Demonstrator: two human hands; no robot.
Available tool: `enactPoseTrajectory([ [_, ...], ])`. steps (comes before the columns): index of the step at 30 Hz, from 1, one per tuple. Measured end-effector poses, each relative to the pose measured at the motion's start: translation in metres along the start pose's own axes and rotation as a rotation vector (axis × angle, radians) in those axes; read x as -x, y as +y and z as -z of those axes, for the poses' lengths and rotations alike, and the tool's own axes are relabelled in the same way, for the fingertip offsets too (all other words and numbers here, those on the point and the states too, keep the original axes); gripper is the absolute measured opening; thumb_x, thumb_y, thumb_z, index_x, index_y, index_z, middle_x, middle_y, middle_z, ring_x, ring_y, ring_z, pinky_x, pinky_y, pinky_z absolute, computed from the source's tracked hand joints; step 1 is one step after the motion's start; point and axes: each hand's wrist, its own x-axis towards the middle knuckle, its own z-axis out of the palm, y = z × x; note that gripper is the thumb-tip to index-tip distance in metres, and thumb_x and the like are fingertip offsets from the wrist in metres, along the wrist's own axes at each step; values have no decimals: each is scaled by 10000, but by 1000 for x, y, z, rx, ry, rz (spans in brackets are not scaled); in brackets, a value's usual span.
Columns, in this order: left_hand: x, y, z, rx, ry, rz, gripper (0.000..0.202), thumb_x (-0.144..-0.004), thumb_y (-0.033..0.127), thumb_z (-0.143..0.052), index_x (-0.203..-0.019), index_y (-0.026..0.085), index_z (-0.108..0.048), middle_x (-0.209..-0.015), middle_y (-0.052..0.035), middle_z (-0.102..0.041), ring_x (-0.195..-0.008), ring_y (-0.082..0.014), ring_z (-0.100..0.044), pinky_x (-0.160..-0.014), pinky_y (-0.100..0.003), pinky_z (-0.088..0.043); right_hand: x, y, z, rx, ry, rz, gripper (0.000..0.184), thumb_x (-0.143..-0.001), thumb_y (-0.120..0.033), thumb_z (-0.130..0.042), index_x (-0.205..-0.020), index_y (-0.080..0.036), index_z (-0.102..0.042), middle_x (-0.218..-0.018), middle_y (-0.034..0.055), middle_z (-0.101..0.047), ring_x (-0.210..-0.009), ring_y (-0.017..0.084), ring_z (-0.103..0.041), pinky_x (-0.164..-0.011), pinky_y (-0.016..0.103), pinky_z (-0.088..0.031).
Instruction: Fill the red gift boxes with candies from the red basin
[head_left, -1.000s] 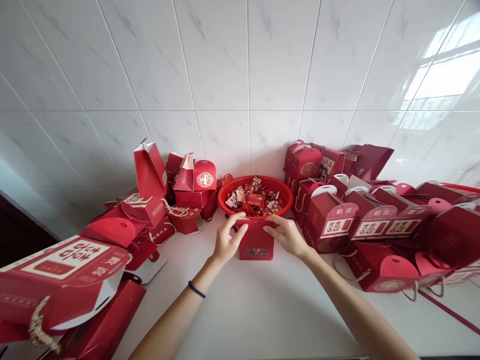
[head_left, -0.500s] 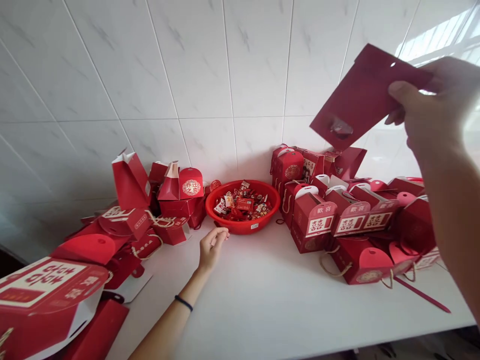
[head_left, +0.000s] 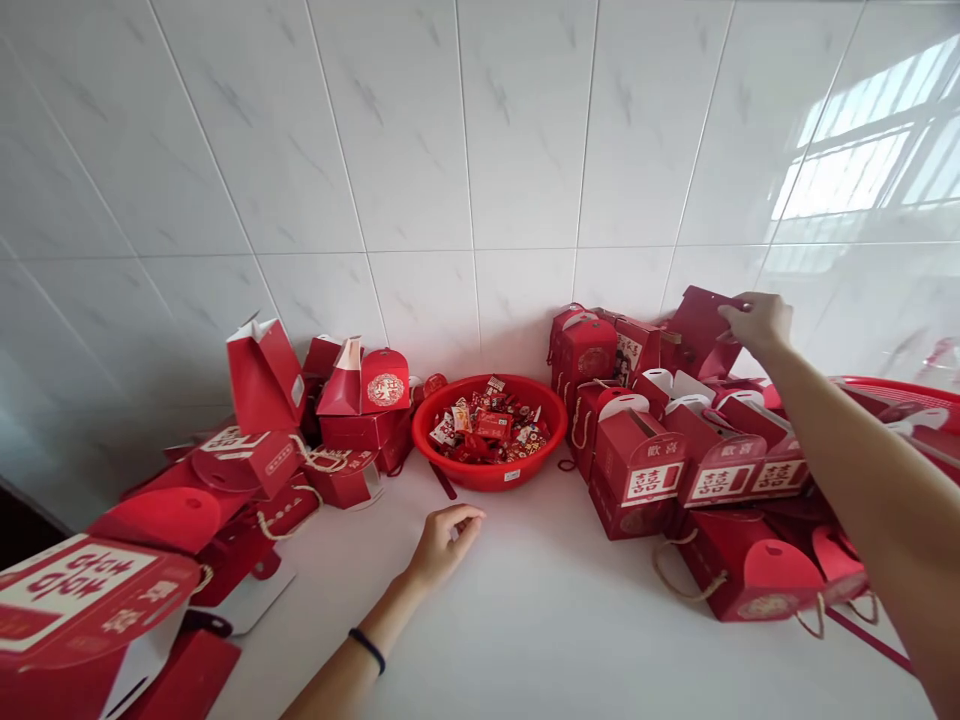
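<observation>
My right hand (head_left: 761, 322) pinches the top edge of a dark red gift box (head_left: 703, 325) at the back right, among other boxes. The held box tilts against the row by the wall, its lower part hidden behind the nearer ones. My left hand (head_left: 444, 545), with a dark band at the wrist, hovers over or rests on the white table (head_left: 540, 620). Its fingers are curled in toward the thumb, and nothing shows in them. Just beyond it stands a round red basin (head_left: 559, 425) with many small wrapped sweets (head_left: 491, 425) inside.
Finished-looking red gift boxes (head_left: 651, 470) with rope handles crowd the right side. More boxes (head_left: 262, 460) are piled on the left. A dark red strip (head_left: 444, 482) lies before the basin. Behind the boxes at far right shows a red basket (head_left: 900, 385). White wall tiles (head_left: 517, 130) rise behind.
My right hand has lowered the dark red box from in front of the wall to the back right boxes. My left hand has drawn back from the basin toward me.
</observation>
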Motion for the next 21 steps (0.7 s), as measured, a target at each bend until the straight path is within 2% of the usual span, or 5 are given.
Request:
enactPoseTrajectory([
  [5, -1, -4, -1, -1, -30, 7, 235, -855, 312, -562, -789, 183, -747, -644, -38, -725, -593, -168, -662, -526, -230, -462, -2, 15, -10, -30, -18, -77, 217, -889, -73, -652, -1065, 37, -714, -688, 97, -622, -412, 98, -507, -590, 348, -419],
  [11, 0, -7, -3, -5, -56, 9, 245, -860, 316, -552, -811, 174, -745, -653, -36, -718, -605, -157, -653, -531, -219, -456, -5, 14, -11, -29, -24, -63, 217, -916, -113, -652, -1090, 6, -708, -708, 56, -600, -427, 88, -519, -598, 316, -456],
  [17, 0, -10, -4, -8, -75, 19, 265, -862, 328, -540, -818, 164, -744, -652, -37, -711, -605, -148, -641, -539, -214, -453, 2, 10, -12, 47, -146, -72, 200, -932, -127, -637, -1071, -8, -717, -575, -2, -546, -440, 113, -541, -623, 284, -475],
  [21, 0, -9, -4, -8, -87, 12, 264, -861, 323, -542, -806, 162, -745, -656, -41, -713, -608, -152, -639, -544, -218, -456, 1, 10, -9, 123, -215, -77, 225, -928, -139, -648, -1090, 2, -715, -543, 20, -577, -443, 120, -538, -645, 298, -474],
])
